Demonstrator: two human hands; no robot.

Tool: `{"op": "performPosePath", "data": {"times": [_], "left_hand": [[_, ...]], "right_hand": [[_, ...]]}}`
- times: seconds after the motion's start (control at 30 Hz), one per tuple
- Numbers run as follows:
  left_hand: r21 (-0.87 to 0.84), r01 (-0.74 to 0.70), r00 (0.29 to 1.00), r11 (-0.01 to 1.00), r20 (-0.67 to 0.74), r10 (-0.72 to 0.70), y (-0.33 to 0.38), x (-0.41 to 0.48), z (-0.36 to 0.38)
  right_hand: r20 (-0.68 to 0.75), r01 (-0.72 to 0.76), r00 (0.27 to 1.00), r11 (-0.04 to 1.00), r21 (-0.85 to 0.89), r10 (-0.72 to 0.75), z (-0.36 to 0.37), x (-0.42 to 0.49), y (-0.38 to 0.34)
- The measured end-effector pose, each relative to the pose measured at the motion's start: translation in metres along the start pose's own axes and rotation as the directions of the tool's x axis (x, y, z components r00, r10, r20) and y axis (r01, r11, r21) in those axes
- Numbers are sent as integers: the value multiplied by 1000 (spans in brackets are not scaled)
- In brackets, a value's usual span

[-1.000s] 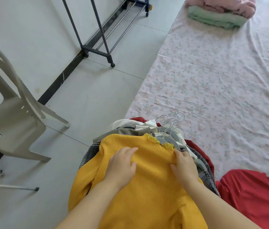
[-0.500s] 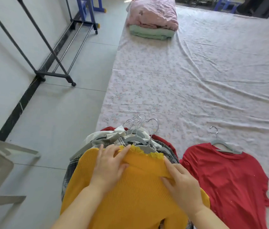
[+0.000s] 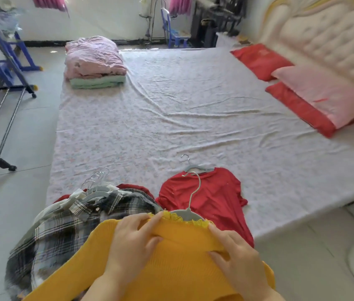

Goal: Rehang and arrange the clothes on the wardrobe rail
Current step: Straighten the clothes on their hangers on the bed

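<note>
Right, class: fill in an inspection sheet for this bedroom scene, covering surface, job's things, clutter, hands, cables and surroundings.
Surface: wrinkled floral bed sheet.
Job's things: yellow sweater on a grey hanger, held at the bed's near edge; plaid shirt atop a pile of hangered clothes; red T-shirt lying flat on its own hanger.
Clutter: folded bedding at the far corner; pillows by the headboard.
Hands: left hand and right hand each grip a sweater shoulder.
Cables: nothing seen.
Surroundings: clothes rack on the floor at left; blue chair beyond the bed.
</note>
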State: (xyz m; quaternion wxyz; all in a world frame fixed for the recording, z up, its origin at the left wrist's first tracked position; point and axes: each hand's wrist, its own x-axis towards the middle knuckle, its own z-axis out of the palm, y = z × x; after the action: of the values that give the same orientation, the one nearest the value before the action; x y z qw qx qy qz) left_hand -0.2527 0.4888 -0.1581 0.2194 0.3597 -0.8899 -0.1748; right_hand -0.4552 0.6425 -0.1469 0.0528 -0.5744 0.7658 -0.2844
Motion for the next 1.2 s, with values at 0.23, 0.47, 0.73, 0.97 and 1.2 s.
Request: {"op": "performPosePath", "data": {"times": [0.23,0.47,0.73,0.97,1.2], "left_hand": [[-21,-103,991,994,87,104,182,-7,56],[-144,-201,960,969,168,225,336,-5,105],[-228,-257,928,939,213,306,459,36,161],[-270,-249,900,930,289,325,503,103,240],[-236,-126,903,964,376,210,514,179,302]], "right_hand": [[-201,-74,979,987,-145,44,-128,-104,105],[-317,-128,948,947,-294,30,-238,-183,207],[-395,-212,917,907,-363,56,-323,-210,303],[-377,-211,925,893,-396,51,-356,-178,397],[-278,-183,956,925,-332,89,-357,-106,488]]}}
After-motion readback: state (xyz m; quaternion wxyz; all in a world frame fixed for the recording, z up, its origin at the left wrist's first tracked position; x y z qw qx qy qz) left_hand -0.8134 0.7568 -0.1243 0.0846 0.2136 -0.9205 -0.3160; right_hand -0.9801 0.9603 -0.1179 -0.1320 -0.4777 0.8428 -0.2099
